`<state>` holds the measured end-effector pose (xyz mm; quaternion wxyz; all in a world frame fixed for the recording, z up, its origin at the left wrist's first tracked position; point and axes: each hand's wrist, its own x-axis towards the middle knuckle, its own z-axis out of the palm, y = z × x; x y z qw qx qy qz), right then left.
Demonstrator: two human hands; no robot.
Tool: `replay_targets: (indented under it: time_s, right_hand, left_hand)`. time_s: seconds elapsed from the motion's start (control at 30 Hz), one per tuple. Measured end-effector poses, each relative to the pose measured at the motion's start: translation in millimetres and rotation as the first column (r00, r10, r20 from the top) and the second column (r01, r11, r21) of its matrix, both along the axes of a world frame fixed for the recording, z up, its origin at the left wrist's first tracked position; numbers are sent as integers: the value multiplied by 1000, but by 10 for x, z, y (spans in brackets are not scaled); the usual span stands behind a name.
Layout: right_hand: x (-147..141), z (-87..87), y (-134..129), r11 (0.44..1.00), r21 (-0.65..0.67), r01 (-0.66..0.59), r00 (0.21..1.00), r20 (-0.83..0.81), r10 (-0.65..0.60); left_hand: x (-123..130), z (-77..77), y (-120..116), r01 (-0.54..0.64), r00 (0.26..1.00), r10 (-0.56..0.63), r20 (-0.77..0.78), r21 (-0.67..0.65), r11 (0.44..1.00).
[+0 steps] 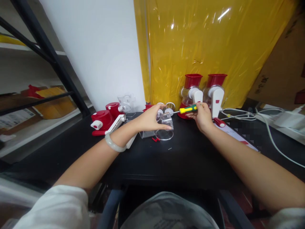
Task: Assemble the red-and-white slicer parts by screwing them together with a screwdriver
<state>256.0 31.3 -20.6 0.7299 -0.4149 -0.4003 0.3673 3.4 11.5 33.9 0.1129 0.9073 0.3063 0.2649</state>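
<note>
My left hand (152,118) is closed around a clear plastic housing (165,135) that rests on the black table. My right hand (202,117) grips a screwdriver (188,109) with a yellow and green handle. Its metal shaft points left and the tip meets the housing, beside my left fingers; the exact contact spot is too small to make out. A small red part (156,139) lies just by the housing, and a thin metal pin-like piece (170,149) is on the table in front of it. Drum graters (170,108) stand behind my left hand.
Two assembled red and white rotary graters (193,82) stand at the back right. Red bases (103,120) and a white crank arm (116,124) lie to the left, near another clear housing (127,103). White cables (240,114) and a paper sheet (238,137) are on the right.
</note>
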Motion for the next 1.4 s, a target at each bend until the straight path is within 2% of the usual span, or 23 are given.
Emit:
replay_targets:
  time_s: [0.13,0.23,0.33,0.5,0.7,1.1,1.23,1.4]
  right_hand:
    - [3,-21,15,1000,-5,4,1000,5,-4]
    - [6,-45,24,1000,-3,-12,1000,-3,12]
    - [13,-65,20,1000,-2,-1,1000,16,1]
    - [36,-89,13,998,41,54,989,134,-59]
    - [57,-87,5,998,66,18,997,70,-23]
    - [43,-90,24,989,138,56,990,123,-74]
    - [41,-103,21,993,99,58,986,149,-73]
    - [25,-89,-6,998,61,11,995,96,-17]
  left_hand:
    - [-299,-40,-28,-35,999,34,-41,-29,999]
    - [-402,-121,-63,-90,994,87,-70,-47,995]
    - [-397,-182,-84,-127,989,124,-74,-32,991]
    - [-371,-202,-79,-101,993,99,-65,-22,995]
    - [-390,-210,-70,-80,994,80,-69,-7,997]
    - [-400,-228,-67,-78,992,81,-98,31,996]
    - [-406,-226,-59,-80,991,83,-110,33,996]
    - [-434,-208,-44,-92,987,98,-131,48,995]
